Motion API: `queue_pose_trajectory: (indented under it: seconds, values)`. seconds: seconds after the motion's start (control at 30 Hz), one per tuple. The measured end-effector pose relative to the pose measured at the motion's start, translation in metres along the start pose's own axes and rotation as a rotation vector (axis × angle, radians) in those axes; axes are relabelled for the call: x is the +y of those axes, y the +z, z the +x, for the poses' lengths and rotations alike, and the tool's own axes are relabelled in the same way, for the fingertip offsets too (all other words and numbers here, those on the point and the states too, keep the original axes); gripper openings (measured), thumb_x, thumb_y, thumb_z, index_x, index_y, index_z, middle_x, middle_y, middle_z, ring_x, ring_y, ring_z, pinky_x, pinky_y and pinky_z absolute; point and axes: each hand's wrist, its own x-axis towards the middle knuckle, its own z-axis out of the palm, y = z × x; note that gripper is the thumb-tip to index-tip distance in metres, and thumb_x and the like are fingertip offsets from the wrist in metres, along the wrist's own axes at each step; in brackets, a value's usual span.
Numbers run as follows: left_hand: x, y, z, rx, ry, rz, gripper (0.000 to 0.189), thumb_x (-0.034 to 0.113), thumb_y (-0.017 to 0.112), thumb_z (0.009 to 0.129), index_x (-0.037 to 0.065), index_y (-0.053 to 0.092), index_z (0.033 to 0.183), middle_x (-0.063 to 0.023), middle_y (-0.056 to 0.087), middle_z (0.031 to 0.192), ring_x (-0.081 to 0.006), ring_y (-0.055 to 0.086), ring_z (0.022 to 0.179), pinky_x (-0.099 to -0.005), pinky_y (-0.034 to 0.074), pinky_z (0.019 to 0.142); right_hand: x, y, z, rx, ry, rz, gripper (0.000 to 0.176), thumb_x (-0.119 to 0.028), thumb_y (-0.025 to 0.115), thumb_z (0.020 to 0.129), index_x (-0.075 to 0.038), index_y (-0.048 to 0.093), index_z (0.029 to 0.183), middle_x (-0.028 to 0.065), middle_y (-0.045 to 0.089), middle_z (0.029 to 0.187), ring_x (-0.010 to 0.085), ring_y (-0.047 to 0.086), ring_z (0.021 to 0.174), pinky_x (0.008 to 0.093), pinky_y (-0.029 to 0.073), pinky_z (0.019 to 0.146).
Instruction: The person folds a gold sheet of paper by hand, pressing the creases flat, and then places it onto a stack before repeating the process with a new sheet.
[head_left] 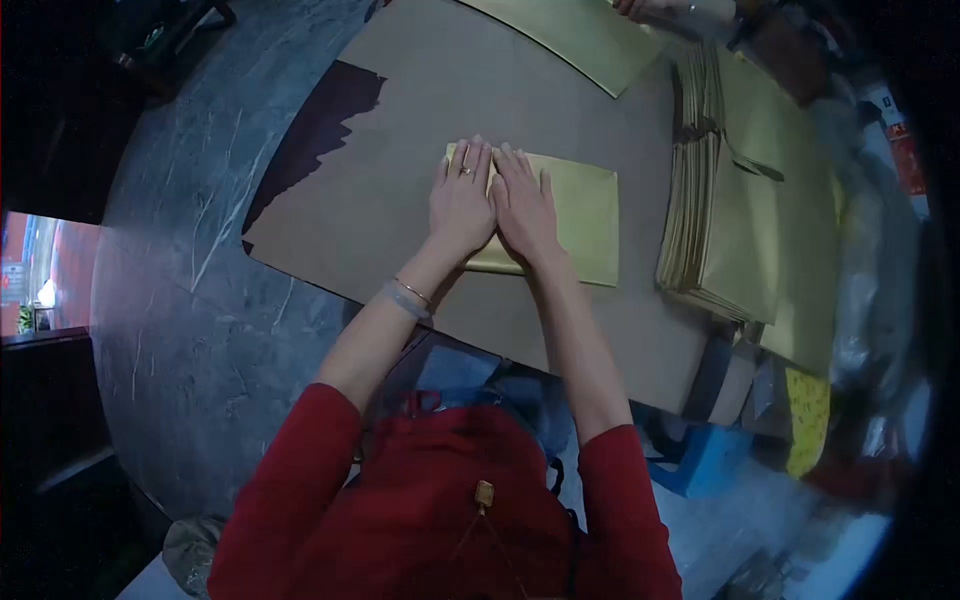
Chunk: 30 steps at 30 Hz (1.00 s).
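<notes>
Both of my hands lie flat, palms down, fingers straight and close together. Neither grips anything. My left hand (pixel 460 205) and right hand (pixel 525 212) sit side by side with thumbs touching, and they rest on the left end of a folded gold sheet (pixel 585 215).

Surface: the gold sheet lies on a large brown board (pixel 400 120). The board is laid flat on a grey veined stone floor (pixel 190 270). The left edge of the board has a dark ragged patch (pixel 325 125).

Surroundings: a stack of gold sheets (pixel 720 230) sits just right of my sheet, at the right edge of the board. A larger gold sheet (pixel 580 35) lies at the far end, and another person's hand (pixel 640 8) rests at its edge. A blue stool (pixel 705 460) stands near my right elbow. The left side of the room is dark.
</notes>
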Motion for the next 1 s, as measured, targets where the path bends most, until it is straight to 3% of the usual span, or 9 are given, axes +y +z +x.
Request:
queue_pose_trajectory:
  seconds: [0.03, 0.1, 0.2, 0.37, 0.63, 0.83, 1.0]
  values:
    - [0.000, -0.001, -0.001, 0.018, -0.002, -0.046, 0.052, 0.024, 0.039, 0.093, -0.001, 0.035, 0.138, -0.0150, 0.034, 0.145, -0.0282, 0.028, 0.136, -0.0429, 0.023, 0.111, 0.001, 0.000, -0.001, -0.006, 0.001, 0.003, 0.047, -0.028, 0.032, 0.097, -0.008, 0.035, 0.140, 0.0070, 0.031, 0.148, 0.0219, 0.026, 0.138, 0.0471, 0.019, 0.112]
    - [0.000, -0.004, -0.002, 0.011, -0.017, -0.058, 0.052, 0.025, 0.038, 0.093, -0.001, 0.036, 0.138, -0.0148, 0.034, 0.145, -0.0280, 0.029, 0.136, -0.0427, 0.024, 0.110, 0.008, -0.003, -0.004, 0.053, -0.021, -0.105, 0.047, -0.029, 0.031, 0.098, -0.010, 0.036, 0.140, 0.0054, 0.033, 0.148, 0.0207, 0.027, 0.138, 0.0451, 0.020, 0.112]
    - [0.002, -0.004, 0.001, -0.013, -0.036, -0.050, 0.051, 0.024, 0.037, 0.093, 0.000, 0.036, 0.138, -0.0142, 0.034, 0.145, -0.0278, 0.030, 0.135, -0.0422, 0.025, 0.111, 0.039, -0.009, -0.014, 0.164, 0.129, -0.170, 0.047, -0.032, 0.030, 0.098, -0.012, 0.036, 0.141, 0.0040, 0.032, 0.148, 0.0207, 0.028, 0.137, 0.0457, 0.019, 0.112]
    - [0.004, -0.005, 0.000, 0.013, -0.038, -0.045, 0.052, 0.027, 0.039, 0.093, 0.000, 0.036, 0.138, -0.0144, 0.035, 0.145, -0.0286, 0.031, 0.135, -0.0433, 0.024, 0.111, 0.082, -0.033, -0.031, 0.163, 0.338, -0.249, 0.051, -0.035, 0.023, 0.100, -0.009, 0.030, 0.144, 0.0067, 0.027, 0.150, 0.0234, 0.022, 0.140, 0.0476, 0.016, 0.114]
    - [0.002, -0.004, 0.002, 0.029, -0.037, -0.019, 0.052, 0.029, 0.038, 0.093, 0.000, 0.037, 0.137, -0.0160, 0.035, 0.144, -0.0311, 0.032, 0.134, -0.0463, 0.025, 0.110, 0.092, -0.034, -0.038, 0.135, 0.286, -0.298, 0.053, -0.037, 0.023, 0.099, -0.011, 0.027, 0.145, 0.0042, 0.024, 0.152, 0.0206, 0.020, 0.140, 0.0478, 0.011, 0.115]
    - [0.000, 0.003, 0.001, 0.050, -0.032, 0.007, 0.055, 0.030, 0.040, 0.091, 0.000, 0.036, 0.138, -0.0147, 0.036, 0.144, -0.0280, 0.031, 0.135, -0.0445, 0.022, 0.112, 0.111, -0.042, -0.073, 0.105, 0.261, -0.322, 0.052, -0.036, 0.024, 0.099, -0.012, 0.028, 0.145, 0.0065, 0.027, 0.150, 0.0239, 0.021, 0.140, 0.0492, 0.011, 0.114]
    - [-0.001, 0.004, -0.001, 0.073, -0.017, 0.011, 0.054, 0.032, 0.040, 0.092, 0.001, 0.037, 0.137, -0.0164, 0.036, 0.144, -0.0305, 0.030, 0.135, -0.0456, 0.021, 0.112, 0.106, -0.046, -0.079, 0.131, 0.252, -0.277, 0.050, -0.035, 0.026, 0.099, -0.012, 0.031, 0.143, 0.0070, 0.028, 0.150, 0.0243, 0.022, 0.140, 0.0499, 0.012, 0.114]
